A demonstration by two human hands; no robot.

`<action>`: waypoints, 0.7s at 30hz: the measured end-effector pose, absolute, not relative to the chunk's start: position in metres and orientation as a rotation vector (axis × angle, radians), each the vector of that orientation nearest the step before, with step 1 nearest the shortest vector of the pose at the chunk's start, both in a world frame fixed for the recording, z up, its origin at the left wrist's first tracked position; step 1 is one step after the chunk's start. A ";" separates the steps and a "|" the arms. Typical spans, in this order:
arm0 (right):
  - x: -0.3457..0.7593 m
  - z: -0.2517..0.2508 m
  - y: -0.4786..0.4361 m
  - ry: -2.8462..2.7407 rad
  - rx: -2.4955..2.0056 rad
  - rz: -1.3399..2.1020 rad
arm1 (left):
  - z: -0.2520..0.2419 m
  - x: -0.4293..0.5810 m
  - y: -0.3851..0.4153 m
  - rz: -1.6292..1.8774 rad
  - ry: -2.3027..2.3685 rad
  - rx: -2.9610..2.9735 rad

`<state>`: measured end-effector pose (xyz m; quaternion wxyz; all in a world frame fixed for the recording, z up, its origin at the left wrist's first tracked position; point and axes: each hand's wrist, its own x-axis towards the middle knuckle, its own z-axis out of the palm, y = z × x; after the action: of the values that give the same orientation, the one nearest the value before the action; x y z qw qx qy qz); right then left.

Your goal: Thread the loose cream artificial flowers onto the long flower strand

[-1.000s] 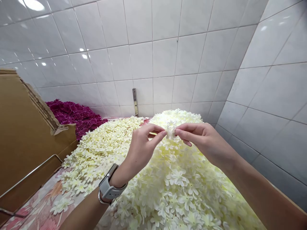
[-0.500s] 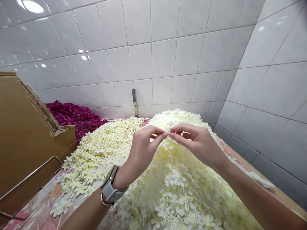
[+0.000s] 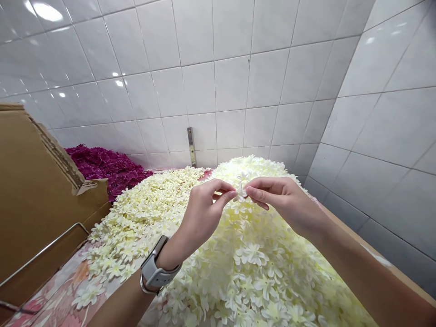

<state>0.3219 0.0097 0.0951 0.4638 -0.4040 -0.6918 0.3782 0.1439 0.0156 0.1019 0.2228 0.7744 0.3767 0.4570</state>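
My left hand [image 3: 203,212] and my right hand [image 3: 285,201] meet in mid-air above a tall heap of cream fabric flowers [image 3: 252,263]. Both pinch one small cream flower piece [image 3: 241,192] between thumb and forefinger, fingertips almost touching. A grey watch [image 3: 155,271] sits on my left wrist. To the left, a flatter spread of cream flowers [image 3: 143,213] covers the table.
A pile of magenta flowers [image 3: 105,165] lies at the back left against the white tiled wall [image 3: 218,86]. A brown cardboard box [image 3: 34,190] with a metal bar stands at the left. A floral tablecloth [image 3: 64,295] shows at the lower left. Tiled wall closes the right side.
My hands stay together at the same spot. The fingers shift slightly on the small flower piece, and the right fingers curl in a little more than half a second ago.
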 end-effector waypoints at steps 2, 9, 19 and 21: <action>0.322 0.096 0.010 -1.682 -1.002 0.940 | 0.102 0.143 0.016 1.254 1.061 2.146; 0.327 0.094 0.012 -1.538 -1.161 0.492 | 0.101 0.137 0.026 1.447 1.222 2.367; 0.329 0.115 -0.021 -1.642 -1.160 -0.237 | 0.105 0.127 0.027 1.149 1.560 2.822; 0.337 0.133 -0.048 -1.584 -1.118 -0.159 | 0.107 0.129 0.020 1.179 1.552 2.832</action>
<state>0.3374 -0.0483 0.1328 0.5630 -0.4750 -0.6729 -0.0675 0.1286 0.0200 0.1069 -0.1475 0.8147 0.4465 0.3393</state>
